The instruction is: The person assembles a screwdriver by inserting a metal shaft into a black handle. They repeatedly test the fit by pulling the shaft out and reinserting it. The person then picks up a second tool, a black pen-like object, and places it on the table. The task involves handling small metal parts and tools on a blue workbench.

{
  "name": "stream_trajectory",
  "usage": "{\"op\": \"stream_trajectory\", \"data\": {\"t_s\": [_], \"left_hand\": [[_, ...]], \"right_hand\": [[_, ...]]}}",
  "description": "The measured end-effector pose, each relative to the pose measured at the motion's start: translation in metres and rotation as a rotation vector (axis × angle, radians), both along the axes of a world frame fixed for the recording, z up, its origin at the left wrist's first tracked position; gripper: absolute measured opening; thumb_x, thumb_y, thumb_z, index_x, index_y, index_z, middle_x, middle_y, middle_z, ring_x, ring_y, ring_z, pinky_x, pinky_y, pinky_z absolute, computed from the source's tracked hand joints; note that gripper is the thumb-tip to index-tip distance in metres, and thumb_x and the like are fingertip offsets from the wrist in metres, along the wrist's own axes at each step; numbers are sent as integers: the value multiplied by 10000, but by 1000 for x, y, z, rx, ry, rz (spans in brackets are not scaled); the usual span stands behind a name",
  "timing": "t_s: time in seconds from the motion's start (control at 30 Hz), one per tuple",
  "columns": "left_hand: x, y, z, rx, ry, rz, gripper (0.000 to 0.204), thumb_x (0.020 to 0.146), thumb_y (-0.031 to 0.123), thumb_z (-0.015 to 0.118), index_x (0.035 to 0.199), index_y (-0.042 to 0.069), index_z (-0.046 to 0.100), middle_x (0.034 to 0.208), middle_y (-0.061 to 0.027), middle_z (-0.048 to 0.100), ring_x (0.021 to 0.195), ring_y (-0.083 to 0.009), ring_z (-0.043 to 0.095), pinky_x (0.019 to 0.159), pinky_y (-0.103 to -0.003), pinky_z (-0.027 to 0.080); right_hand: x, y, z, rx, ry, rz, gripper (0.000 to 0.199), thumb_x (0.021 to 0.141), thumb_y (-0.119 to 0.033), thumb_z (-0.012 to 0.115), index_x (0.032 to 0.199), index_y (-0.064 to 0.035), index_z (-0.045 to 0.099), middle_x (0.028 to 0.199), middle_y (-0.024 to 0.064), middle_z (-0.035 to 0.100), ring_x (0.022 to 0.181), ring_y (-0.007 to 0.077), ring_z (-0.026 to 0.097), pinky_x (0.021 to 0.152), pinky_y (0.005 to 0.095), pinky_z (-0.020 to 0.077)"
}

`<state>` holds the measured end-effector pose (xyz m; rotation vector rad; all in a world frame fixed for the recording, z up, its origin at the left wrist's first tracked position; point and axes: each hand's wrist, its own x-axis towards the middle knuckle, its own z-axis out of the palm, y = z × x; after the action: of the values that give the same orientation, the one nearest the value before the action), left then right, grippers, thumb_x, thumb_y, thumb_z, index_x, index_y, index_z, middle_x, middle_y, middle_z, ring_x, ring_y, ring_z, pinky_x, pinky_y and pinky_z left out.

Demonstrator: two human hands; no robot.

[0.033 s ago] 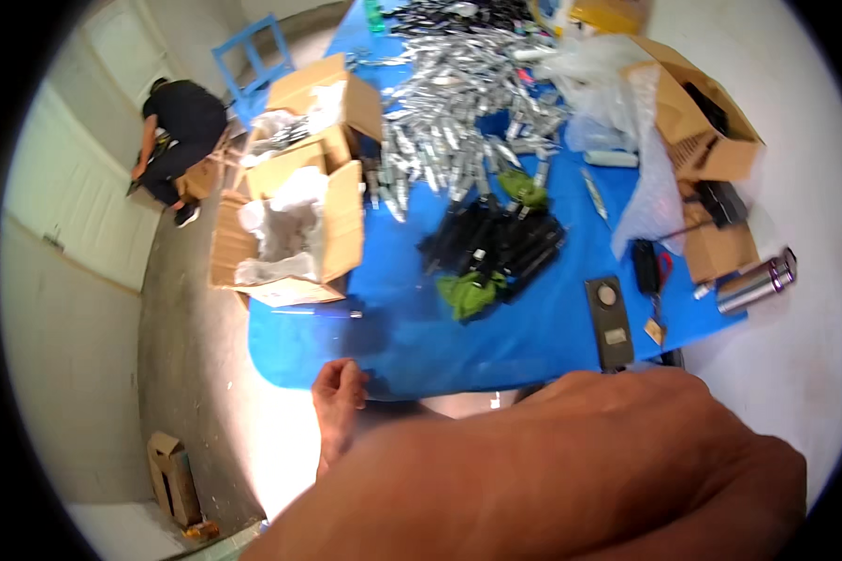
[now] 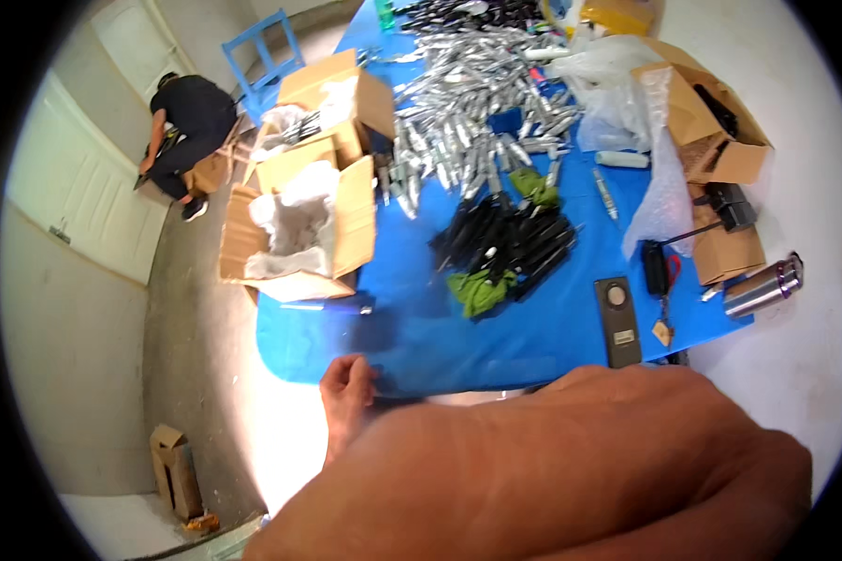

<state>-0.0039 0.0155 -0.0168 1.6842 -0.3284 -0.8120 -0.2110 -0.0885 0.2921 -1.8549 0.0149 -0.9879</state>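
Observation:
My left hand [image 2: 346,379] hovers at the front edge of the blue-covered table [image 2: 421,360], with its fingers curled and the thumb drawn against them. Whatever might be inside the curl is hidden. Very close to the camera, my right hand and arm [image 2: 571,449] fill the lower picture, and the fingers do not show. Beyond the left hand lies a slim blue and silver pen-like piece [image 2: 332,307]. A heap of black pen-like pieces [image 2: 515,238] rests mid-table, with a green cloth [image 2: 480,292] at its near side. Behind it spreads a big pile of silver, plastic-wrapped slim pieces [image 2: 477,112].
Open cardboard boxes [image 2: 355,215] line the table's left side. At the right are a flat dark-grey device [image 2: 617,323], keys with a black fob [image 2: 657,271], a steel flask [image 2: 762,288], bubble wrap [image 2: 660,196] and another carton [image 2: 744,159]. A person [image 2: 192,122] in black bends at far left.
The whole view has shifted slightly, so the table and boxes sit a little further right. Both hands keep nearly the same pose.

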Motion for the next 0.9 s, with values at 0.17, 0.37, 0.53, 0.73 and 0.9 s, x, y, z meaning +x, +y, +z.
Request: {"op": "stream_trajectory", "data": {"t_s": [0.17, 0.37, 0.53, 0.73, 0.9], "left_hand": [[3, 2, 14, 21, 4, -17, 226, 1005, 216, 657, 1044, -7, 665, 823, -40, 664, 603, -68, 526, 509, -228, 408], [7, -7, 7, 20, 2, -43, 224, 1001, 226, 668, 1049, 8, 670, 824, -56, 677, 564, -79, 530, 463, -223, 401], [17, 1, -13, -41, -112, 2, 222, 1002, 256, 697, 1057, 41, 680, 819, -61, 686, 570, -83, 565, 450, -230, 424], [18, 4, -10, 0, 39, 11, 241, 1023, 256, 675, 1046, 16, 662, 755, -39, 668, 495, -63, 559, 405, -204, 431], [18, 4, -10, -2, 16, -4, 246, 1022, 259, 679, 1037, 14, 659, 738, -41, 662, 478, -62, 557, 386, -205, 423]], "right_hand": [[30, 16, -6, -82, 53, 68, 242, 840, -1, 589, 1080, -3, 625, 856, 133, 653, 741, 278, 625, 728, 418, 518], [39, 26, -20, -112, 74, 64, 210, 807, -36, 632, 1014, -20, 603, 832, 170, 639, 748, 370, 634, 745, 497, 512], [55, -11, -101, 67, 165, 238, 264, 828, -52, 604, 1083, 14, 625, 863, 173, 585, 813, 305, 653, 767, 403, 539], [0, -71, -222, 56, 503, -662, 132, 917, -136, 671, 1018, -57, 702, 941, 129, 714, 771, 284, 707, 661, 403, 555], [-51, -109, -275, 161, 829, -1092, 309, 930, -308, 718, 1031, -25, 645, 871, 126, 709, 775, 309, 711, 663, 421, 542]]}}
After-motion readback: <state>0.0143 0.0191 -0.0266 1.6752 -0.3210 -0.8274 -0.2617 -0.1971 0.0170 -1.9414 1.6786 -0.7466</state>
